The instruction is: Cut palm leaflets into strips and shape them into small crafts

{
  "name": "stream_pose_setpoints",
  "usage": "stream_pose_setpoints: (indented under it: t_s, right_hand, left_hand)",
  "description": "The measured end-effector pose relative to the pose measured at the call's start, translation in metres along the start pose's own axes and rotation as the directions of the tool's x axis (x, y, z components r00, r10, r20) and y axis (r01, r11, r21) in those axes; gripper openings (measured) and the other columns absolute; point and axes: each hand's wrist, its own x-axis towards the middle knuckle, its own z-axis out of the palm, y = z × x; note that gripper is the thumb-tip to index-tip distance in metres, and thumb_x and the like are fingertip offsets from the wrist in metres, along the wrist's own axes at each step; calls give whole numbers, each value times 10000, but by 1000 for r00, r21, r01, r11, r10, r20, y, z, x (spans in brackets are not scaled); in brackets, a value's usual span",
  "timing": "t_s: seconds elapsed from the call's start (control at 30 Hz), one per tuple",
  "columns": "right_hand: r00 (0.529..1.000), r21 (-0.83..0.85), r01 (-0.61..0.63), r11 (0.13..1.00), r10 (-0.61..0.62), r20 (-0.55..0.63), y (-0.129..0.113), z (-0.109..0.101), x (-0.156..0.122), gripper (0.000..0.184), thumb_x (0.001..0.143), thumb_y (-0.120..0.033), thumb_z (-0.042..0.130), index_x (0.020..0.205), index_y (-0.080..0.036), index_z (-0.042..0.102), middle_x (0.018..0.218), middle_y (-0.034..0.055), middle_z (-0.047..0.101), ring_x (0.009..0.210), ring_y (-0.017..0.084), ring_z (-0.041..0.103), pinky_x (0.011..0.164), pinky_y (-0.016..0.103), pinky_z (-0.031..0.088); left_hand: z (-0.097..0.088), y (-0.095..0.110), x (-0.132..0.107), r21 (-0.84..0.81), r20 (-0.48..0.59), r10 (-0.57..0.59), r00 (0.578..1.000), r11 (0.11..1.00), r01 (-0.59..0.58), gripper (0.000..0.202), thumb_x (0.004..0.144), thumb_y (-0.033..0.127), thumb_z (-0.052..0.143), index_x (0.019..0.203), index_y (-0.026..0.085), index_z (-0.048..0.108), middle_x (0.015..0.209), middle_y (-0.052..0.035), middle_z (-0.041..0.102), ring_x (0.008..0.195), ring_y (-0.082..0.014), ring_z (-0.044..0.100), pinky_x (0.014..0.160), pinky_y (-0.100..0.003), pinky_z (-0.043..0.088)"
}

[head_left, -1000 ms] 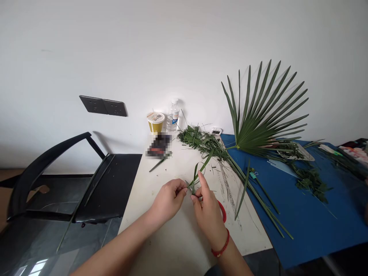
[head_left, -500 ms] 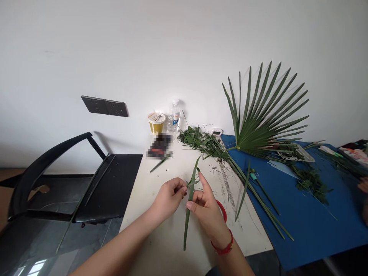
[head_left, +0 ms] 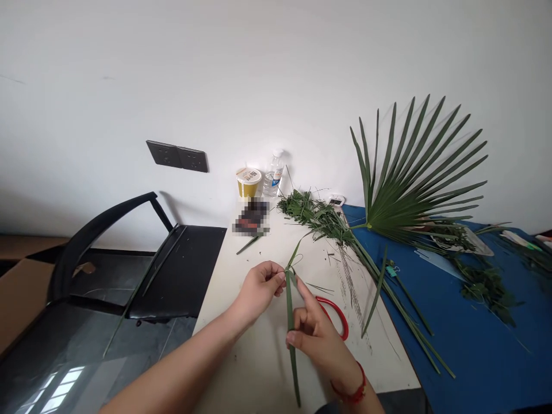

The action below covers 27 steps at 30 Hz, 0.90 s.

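My left hand (head_left: 259,290) pinches the top of a narrow green palm leaf strip (head_left: 290,322), near a thin looped end above the fingers. The strip hangs down past my right hand (head_left: 317,333), whose thumb and index finger close on it from either side. Red-handled scissors (head_left: 333,316) lie on the white table (head_left: 241,356), just beyond my right fingers and partly hidden by them. A red string bracelet (head_left: 356,392) circles my right wrist.
A fan palm leaf (head_left: 414,178) and long stems lie on a blue mat (head_left: 470,339). A pile of cut greens (head_left: 313,215) sits at the table's back. A water bottle (head_left: 273,175), yellow cup (head_left: 249,181) and pixelated packet (head_left: 251,217) stand behind. A black chair (head_left: 172,270) sits left.
The long strip has swung from pointing up and away to hanging down toward me. My right hand has moved lower and right. The whole view has shifted, showing more of the scissors.
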Motion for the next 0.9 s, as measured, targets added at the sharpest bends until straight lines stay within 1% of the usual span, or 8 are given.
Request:
stream_pose_setpoints:
  t_s: [0.1,0.23,0.33,0.47,0.6,0.73,0.8,0.9]
  right_hand:
    - [1000,-79,-28,997,29,10,1,-16,-17,963,802,-268,760,1577,-325,191,771,-59,477,654,120,434,670,271,392]
    - [993,-323,-108,940,117,7,0,-35,-43,651,791,-193,689,1408,-264,494,832,-24,512,755,154,499,721,284,399]
    - [986,-587,-156,794,159,-47,-6,-44,-62,351,777,-124,600,1108,-233,641,832,-15,526,810,182,538,748,293,409]
    - [979,-800,-181,572,182,-92,-19,-58,-81,169,778,-96,542,871,-220,609,809,-10,564,786,187,557,739,284,424]
    - [987,-866,-153,477,125,-105,-28,-76,-90,254,864,-124,473,1030,-233,632,943,35,641,865,213,592,793,308,449]
    - [990,-894,-135,427,91,-106,-36,-81,-87,269,859,-116,479,1047,-227,638,940,46,647,868,224,606,797,333,464]
    - [994,-880,-108,462,38,-102,-39,-71,-80,282,859,-155,544,1122,-221,617,997,61,650,942,240,609,864,362,465]
    - [992,-815,5,579,-108,-70,-41,-43,-60,418,855,-274,654,1258,-217,558,1144,96,640,1055,261,592,938,384,448]
  left_hand:
    - [1,0,-1,-28,2,-2,1000,1000,2,188,829,336,609,760,163,577,658,8,590,576,-115,500,581,-260,415]
    - [-4,5,2,-84,-51,-18,999,996,13,198,804,344,629,757,162,567,656,7,595,571,-112,503,578,-258,419]
    - [-10,10,3,-122,-85,-35,996,992,24,195,783,340,641,758,162,564,653,7,597,565,-109,502,577,-258,420]
    - [-11,14,1,-92,-94,-34,995,995,25,161,791,311,620,753,166,564,646,10,588,568,-110,493,574,-254,413]
    - [-6,11,-5,22,-36,2,999,1000,-2,142,840,295,573,765,175,558,666,5,587,596,-125,506,592,-266,420]
    - [-2,9,-12,215,28,175,984,960,-177,144,901,265,519,785,189,559,701,5,577,650,-137,509,617,-267,416]
    - [1,10,-16,318,67,269,961,907,-276,147,920,248,507,795,193,563,721,2,581,675,-142,515,634,-269,418]
    - [7,12,-23,433,148,410,900,792,-432,105,934,225,519,847,200,572,775,-7,614,731,-152,557,689,-279,437]
